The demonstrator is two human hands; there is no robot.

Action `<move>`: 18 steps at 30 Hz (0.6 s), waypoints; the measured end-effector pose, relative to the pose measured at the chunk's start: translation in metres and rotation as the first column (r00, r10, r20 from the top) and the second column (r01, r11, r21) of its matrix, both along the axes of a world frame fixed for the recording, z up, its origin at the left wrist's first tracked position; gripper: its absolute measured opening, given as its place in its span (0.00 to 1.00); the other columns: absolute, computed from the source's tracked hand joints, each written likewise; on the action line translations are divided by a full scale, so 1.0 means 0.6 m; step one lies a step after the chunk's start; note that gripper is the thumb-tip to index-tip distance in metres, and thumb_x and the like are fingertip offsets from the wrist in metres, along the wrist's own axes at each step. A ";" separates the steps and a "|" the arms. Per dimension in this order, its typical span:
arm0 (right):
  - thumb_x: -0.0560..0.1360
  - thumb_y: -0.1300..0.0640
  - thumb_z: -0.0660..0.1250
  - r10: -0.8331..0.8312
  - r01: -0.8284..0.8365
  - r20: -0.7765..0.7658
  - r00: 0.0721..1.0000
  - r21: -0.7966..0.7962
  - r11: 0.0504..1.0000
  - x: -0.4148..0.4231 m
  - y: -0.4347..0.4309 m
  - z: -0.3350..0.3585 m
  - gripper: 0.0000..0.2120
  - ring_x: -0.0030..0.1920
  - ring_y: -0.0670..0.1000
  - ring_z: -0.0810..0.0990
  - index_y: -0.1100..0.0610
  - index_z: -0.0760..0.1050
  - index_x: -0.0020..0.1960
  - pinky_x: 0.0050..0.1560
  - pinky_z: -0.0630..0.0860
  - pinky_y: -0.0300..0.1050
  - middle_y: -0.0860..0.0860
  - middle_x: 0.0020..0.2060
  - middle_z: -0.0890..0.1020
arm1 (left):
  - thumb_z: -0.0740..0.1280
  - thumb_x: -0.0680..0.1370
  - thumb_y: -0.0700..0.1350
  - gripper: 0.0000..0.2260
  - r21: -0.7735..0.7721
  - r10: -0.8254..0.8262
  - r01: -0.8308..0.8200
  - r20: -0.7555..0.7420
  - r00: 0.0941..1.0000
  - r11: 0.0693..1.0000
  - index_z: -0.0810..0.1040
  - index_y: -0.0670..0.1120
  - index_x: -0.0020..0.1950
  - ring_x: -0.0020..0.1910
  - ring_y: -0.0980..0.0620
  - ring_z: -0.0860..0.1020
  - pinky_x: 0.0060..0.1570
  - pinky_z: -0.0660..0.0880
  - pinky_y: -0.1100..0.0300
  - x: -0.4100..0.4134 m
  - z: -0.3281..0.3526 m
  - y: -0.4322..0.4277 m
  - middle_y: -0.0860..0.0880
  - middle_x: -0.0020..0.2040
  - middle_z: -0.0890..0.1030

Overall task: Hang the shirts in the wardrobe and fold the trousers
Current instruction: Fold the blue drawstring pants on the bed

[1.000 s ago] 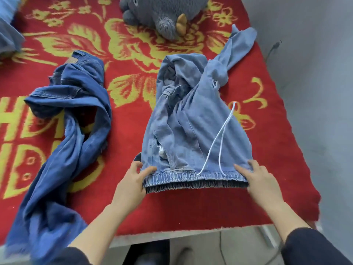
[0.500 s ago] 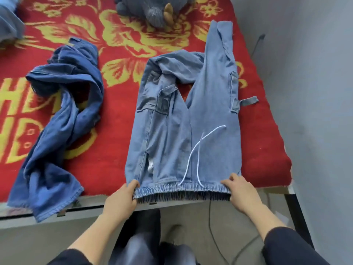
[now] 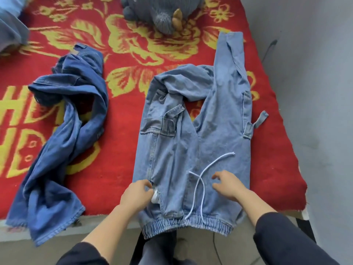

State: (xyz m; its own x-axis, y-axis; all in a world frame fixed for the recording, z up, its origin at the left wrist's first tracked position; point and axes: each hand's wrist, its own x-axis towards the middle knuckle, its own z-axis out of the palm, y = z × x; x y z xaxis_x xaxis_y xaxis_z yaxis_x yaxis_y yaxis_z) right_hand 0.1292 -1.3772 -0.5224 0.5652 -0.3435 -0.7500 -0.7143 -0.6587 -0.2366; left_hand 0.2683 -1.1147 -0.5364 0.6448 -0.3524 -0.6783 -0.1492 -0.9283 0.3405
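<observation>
A bedroom at home: a red blanket with yellow flowers (image 3: 114, 178) covers the bed, a grey fluffy toy (image 3: 158, 16) sits at its far edge, and light blue denim trousers (image 3: 219, 140) lie on it.

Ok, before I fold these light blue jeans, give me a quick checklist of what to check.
1. Light blue jeans legs flat: not ok, one leg is bunched at its far end.
2. White pocket lining tucked in: not ok, it pokes out at the left hand.
3. Drawstring tidy: not ok, loose across the front near the open right hand.
4. Waistband on the bed: not ok, it hangs over the edge.
5. Dark blue jeans clear: ok, apart to the left.
</observation>
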 end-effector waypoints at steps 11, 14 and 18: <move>0.77 0.55 0.60 -0.170 0.185 0.246 0.954 -0.042 0.982 0.335 -0.121 -0.042 0.19 0.61 0.55 0.74 0.56 0.71 0.67 0.61 0.72 0.49 0.54 0.64 0.74 | 0.61 0.77 0.43 0.12 -0.310 0.124 -0.037 0.266 0.956 0.950 0.74 0.49 0.60 0.51 0.44 0.77 0.50 0.73 0.51 0.314 -0.031 -0.231 0.47 0.56 0.74; 0.78 0.53 0.60 -0.402 0.412 0.323 0.857 0.039 0.910 0.397 -0.150 -0.067 0.17 0.57 0.53 0.76 0.58 0.72 0.65 0.54 0.70 0.43 0.53 0.57 0.79 | 0.61 0.77 0.44 0.16 -0.383 0.188 -0.065 0.293 0.938 0.921 0.69 0.50 0.66 0.50 0.43 0.77 0.47 0.74 0.49 0.379 -0.042 -0.282 0.47 0.58 0.72; 0.79 0.51 0.61 -0.862 0.774 0.209 0.462 0.379 0.507 0.463 -0.188 -0.104 0.15 0.46 0.55 0.79 0.61 0.72 0.58 0.50 0.79 0.54 0.56 0.46 0.78 | 0.65 0.76 0.46 0.25 -0.425 0.156 0.022 0.380 0.912 0.905 0.63 0.55 0.72 0.61 0.48 0.70 0.45 0.70 0.55 0.447 -0.057 -0.342 0.50 0.66 0.66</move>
State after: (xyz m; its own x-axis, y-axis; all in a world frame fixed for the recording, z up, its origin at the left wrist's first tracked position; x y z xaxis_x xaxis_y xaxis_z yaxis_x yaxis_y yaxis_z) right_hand 0.4069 -1.4900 -0.5847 0.3197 -0.6514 -0.6880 -0.7374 0.2850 -0.6124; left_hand 0.5365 -1.3200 -0.5706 0.8581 -0.4871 -0.1625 -0.2964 -0.7283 0.6178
